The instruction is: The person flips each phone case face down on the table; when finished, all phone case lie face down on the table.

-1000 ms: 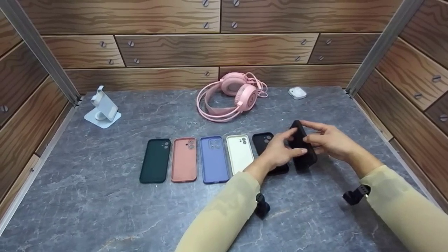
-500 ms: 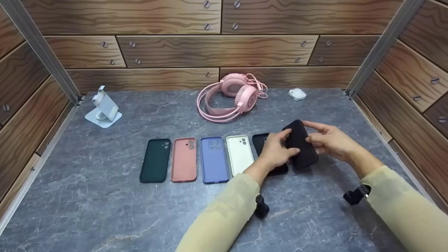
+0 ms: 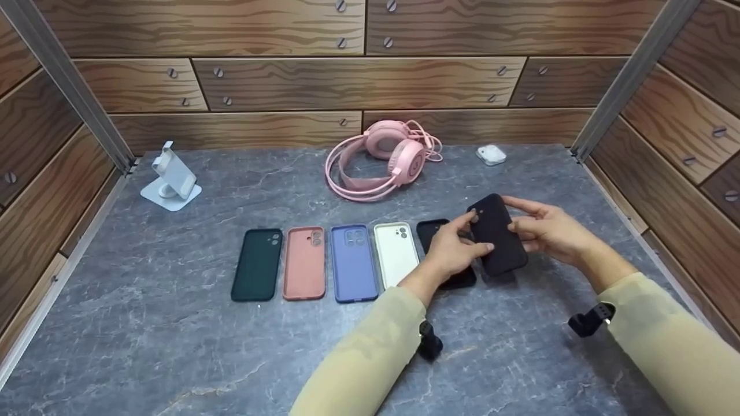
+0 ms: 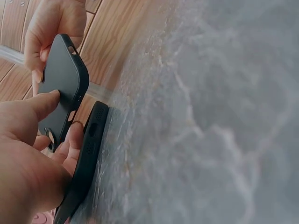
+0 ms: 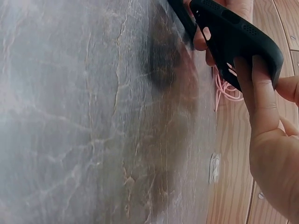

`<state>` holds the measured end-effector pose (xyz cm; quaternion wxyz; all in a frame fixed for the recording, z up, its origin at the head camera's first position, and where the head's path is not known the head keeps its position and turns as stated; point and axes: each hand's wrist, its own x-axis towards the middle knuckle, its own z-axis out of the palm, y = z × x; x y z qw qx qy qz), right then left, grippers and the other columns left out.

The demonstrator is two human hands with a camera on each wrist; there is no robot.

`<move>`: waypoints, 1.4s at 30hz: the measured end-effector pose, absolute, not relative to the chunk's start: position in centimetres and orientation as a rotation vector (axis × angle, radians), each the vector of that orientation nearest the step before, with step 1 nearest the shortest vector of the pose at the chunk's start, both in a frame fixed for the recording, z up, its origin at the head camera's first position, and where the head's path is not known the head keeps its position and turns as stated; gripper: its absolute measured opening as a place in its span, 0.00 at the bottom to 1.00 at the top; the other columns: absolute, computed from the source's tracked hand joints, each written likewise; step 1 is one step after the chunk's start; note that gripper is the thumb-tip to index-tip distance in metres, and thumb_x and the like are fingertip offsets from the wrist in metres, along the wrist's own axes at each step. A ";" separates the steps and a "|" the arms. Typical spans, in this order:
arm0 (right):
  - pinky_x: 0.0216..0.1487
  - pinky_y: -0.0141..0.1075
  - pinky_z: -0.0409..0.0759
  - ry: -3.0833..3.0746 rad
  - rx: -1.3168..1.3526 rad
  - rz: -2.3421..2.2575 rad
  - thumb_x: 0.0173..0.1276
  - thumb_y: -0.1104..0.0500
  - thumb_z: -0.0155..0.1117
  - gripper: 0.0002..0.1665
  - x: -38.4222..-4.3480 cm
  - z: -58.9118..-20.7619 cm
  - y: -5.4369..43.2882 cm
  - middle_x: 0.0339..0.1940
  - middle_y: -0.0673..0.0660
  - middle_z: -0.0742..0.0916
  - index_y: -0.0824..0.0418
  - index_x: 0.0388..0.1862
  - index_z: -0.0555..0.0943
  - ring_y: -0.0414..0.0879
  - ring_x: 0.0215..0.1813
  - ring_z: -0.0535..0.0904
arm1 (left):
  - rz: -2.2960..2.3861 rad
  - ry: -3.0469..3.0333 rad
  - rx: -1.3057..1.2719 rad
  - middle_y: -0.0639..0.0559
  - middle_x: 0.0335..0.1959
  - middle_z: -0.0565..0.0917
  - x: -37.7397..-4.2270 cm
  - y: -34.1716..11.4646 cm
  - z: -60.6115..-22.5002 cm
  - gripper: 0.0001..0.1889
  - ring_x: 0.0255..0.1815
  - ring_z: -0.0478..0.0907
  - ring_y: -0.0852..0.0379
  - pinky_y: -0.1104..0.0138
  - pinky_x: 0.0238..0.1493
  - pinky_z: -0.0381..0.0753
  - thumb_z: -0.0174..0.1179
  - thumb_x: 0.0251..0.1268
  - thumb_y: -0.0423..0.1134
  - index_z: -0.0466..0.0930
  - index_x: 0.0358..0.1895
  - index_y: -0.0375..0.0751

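Observation:
A black phone case [image 3: 502,245] is held a little above the table, tilted, its flat back facing the head view. My left hand [image 3: 454,248] pinches its left edge, the thumb lying on the back. At the opposite edge, my right hand [image 3: 549,234] grips the case with thumb and fingers. The right wrist view shows right-hand fingertips [image 5: 261,70] inside the hollow of the held case [image 5: 233,35]. A second black phone case [image 3: 429,231] lies on the table, partly hidden by my left hand. It also appears close below that hand as a dark case [image 4: 91,144].
Left of the black case lie a white case [image 3: 396,251], a blue case [image 3: 354,266], a pink case [image 3: 304,266] and a dark green case [image 3: 256,266] in a row. Pink headphones [image 3: 407,162], a white stand [image 3: 176,179] and a small white item [image 3: 491,154] stand farther back.
Between both hands, the held black case has turned from nearly edge-on to showing its flat back to the head view. It has risen slightly. The cases on the table have not moved.

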<state>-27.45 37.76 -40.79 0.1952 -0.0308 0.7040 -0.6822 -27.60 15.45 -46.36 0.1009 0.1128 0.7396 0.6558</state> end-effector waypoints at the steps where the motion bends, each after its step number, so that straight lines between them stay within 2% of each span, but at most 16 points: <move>1: 0.47 0.43 0.89 1.969 -0.090 -1.914 0.78 0.74 0.55 0.47 -27.4 -40.8 37.8 0.44 0.51 0.90 0.65 0.89 0.47 0.42 0.38 0.86 | 1.947 2.170 0.315 0.54 0.53 0.83 -27.6 15.5 -46.4 0.39 0.39 0.81 0.64 0.70 0.41 0.83 0.78 0.61 0.31 0.75 0.77 0.48; 3: 0.48 0.43 0.89 1.967 -0.095 -1.915 0.79 0.73 0.56 0.47 -27.4 -40.8 38.0 0.52 0.54 0.91 0.65 0.88 0.46 0.47 0.46 0.89 | 1.967 2.151 0.285 0.52 0.53 0.83 -27.6 15.5 -46.3 0.39 0.40 0.82 0.63 0.70 0.41 0.83 0.78 0.60 0.29 0.76 0.76 0.48; 6: 0.47 0.42 0.89 1.987 -0.102 -1.908 0.80 0.72 0.58 0.47 -27.3 -40.9 38.3 0.54 0.55 0.91 0.67 0.88 0.46 0.50 0.51 0.90 | 1.979 2.153 0.254 0.50 0.55 0.83 -27.7 15.6 -46.3 0.39 0.39 0.83 0.62 0.70 0.41 0.84 0.78 0.58 0.26 0.77 0.75 0.47; 13: 0.47 0.40 0.89 2.114 -0.107 -1.824 0.80 0.69 0.62 0.45 -27.0 -41.4 39.0 0.51 0.52 0.91 0.71 0.86 0.50 0.47 0.50 0.90 | 1.975 2.168 0.195 0.52 0.56 0.83 -27.7 15.7 -46.3 0.44 0.37 0.84 0.63 0.70 0.40 0.84 0.79 0.55 0.23 0.74 0.77 0.49; 18: 0.47 0.39 0.88 2.214 -0.084 -1.730 0.80 0.68 0.61 0.42 -27.0 -41.8 39.1 0.52 0.50 0.89 0.70 0.85 0.54 0.44 0.49 0.89 | 1.992 2.163 0.193 0.54 0.56 0.84 -27.7 15.6 -46.4 0.45 0.37 0.84 0.63 0.70 0.40 0.84 0.79 0.53 0.23 0.73 0.78 0.47; 20: 0.48 0.39 0.88 2.259 -0.078 -1.687 0.80 0.67 0.62 0.41 -27.0 -41.9 39.0 0.56 0.54 0.88 0.69 0.85 0.56 0.43 0.49 0.89 | 1.985 2.168 0.198 0.53 0.56 0.84 -27.7 15.6 -46.5 0.45 0.36 0.84 0.64 0.70 0.40 0.84 0.79 0.54 0.24 0.74 0.77 0.46; 24: 0.51 0.40 0.88 2.331 -0.100 -1.615 0.80 0.66 0.63 0.41 -27.0 -42.1 38.8 0.67 0.71 0.82 0.68 0.85 0.58 0.41 0.52 0.88 | 1.955 2.188 0.205 0.53 0.57 0.84 -27.6 15.3 -46.7 0.44 0.35 0.83 0.64 0.71 0.40 0.83 0.80 0.54 0.24 0.74 0.77 0.47; 26: 0.51 0.39 0.87 2.361 -0.102 -1.596 0.79 0.66 0.64 0.41 -27.0 -42.2 38.8 0.69 0.75 0.79 0.67 0.85 0.59 0.40 0.52 0.87 | 1.938 2.198 0.208 0.53 0.58 0.84 -27.6 15.3 -46.8 0.44 0.35 0.82 0.64 0.71 0.39 0.83 0.80 0.54 0.25 0.75 0.77 0.48; 34: 0.51 0.37 0.87 2.478 -0.087 -1.512 0.75 0.64 0.69 0.41 -26.5 -42.3 38.8 0.67 0.76 0.80 0.67 0.83 0.64 0.40 0.50 0.87 | 1.879 2.248 0.234 0.54 0.55 0.84 -27.7 15.4 -46.8 0.44 0.34 0.81 0.65 0.71 0.37 0.82 0.81 0.53 0.25 0.76 0.76 0.47; 42: 0.50 0.36 0.87 2.489 -0.098 -1.493 0.75 0.66 0.69 0.41 -26.8 -42.8 39.0 0.66 0.76 0.80 0.70 0.82 0.64 0.39 0.49 0.86 | 1.855 2.260 0.278 0.53 0.53 0.84 -27.7 15.4 -46.8 0.42 0.34 0.80 0.66 0.71 0.36 0.82 0.80 0.54 0.25 0.75 0.76 0.44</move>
